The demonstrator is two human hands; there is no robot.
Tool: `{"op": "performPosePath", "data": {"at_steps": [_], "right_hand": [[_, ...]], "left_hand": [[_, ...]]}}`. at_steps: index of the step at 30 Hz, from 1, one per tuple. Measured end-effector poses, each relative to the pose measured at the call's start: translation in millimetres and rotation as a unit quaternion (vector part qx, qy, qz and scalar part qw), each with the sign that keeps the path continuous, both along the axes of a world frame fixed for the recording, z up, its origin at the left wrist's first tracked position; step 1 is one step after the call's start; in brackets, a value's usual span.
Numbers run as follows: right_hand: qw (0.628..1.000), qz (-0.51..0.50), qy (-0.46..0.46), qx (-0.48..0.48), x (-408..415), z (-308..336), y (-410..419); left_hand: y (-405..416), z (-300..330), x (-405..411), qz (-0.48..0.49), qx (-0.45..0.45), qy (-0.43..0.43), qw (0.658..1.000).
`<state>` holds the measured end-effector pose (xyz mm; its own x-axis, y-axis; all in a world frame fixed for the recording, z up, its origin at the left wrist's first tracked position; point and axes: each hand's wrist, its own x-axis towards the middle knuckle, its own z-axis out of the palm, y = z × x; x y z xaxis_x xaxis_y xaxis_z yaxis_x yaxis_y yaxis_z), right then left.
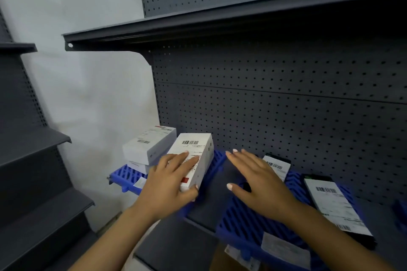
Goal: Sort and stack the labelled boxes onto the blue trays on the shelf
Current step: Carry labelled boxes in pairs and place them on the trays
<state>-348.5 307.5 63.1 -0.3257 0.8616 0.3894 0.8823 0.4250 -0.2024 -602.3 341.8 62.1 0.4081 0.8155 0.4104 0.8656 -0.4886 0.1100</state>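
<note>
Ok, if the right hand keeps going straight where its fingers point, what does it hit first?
Probably the pegboard back panel: the right hand hovers open, fingers aimed up-left past the blue tray. Depth is unclear.

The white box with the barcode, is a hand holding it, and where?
Yes. The left hand holds the white box at its near end, fingers flat on top, thumb under the corner. The right hand holds nothing.
</note>
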Motion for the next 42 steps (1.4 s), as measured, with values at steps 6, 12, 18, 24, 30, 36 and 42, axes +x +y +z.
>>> {"op": "performPosePath", "data": {"at_steps": [6,12,18,24,30,36,42], "right_hand": [[0.996,-0.087,0.012,0.001,-8,-1,10],[0.983,-0.18,0.018,0.005,-23,6,2],[0.964,-0.263,0.027,0.015,-45,3,-26],[0.948,-0.317,0.008,0.011,-69,4,-61],[0.929,-0.368,-0.01,0.027,-74,12,-109],[0.902,-0.43,-0.02,0.043,-68,25,-186],[0.864,-0.5,-0.013,0.067,-50,46,-287]], "left_hand": [[62,7,-10,-0.031,-0.044,0.018,0.998],[100,7,-10,-0.074,-0.073,0.065,0.992],[113,1,-16,-0.131,-0.068,0.118,0.982],[97,14,-15,-0.209,-0.027,0.107,0.972],[48,33,7,-0.359,0.071,0.093,0.926],[-12,48,49,-0.458,0.075,0.046,0.885],[-96,60,95,-0.531,0.078,0.005,0.844]]}}
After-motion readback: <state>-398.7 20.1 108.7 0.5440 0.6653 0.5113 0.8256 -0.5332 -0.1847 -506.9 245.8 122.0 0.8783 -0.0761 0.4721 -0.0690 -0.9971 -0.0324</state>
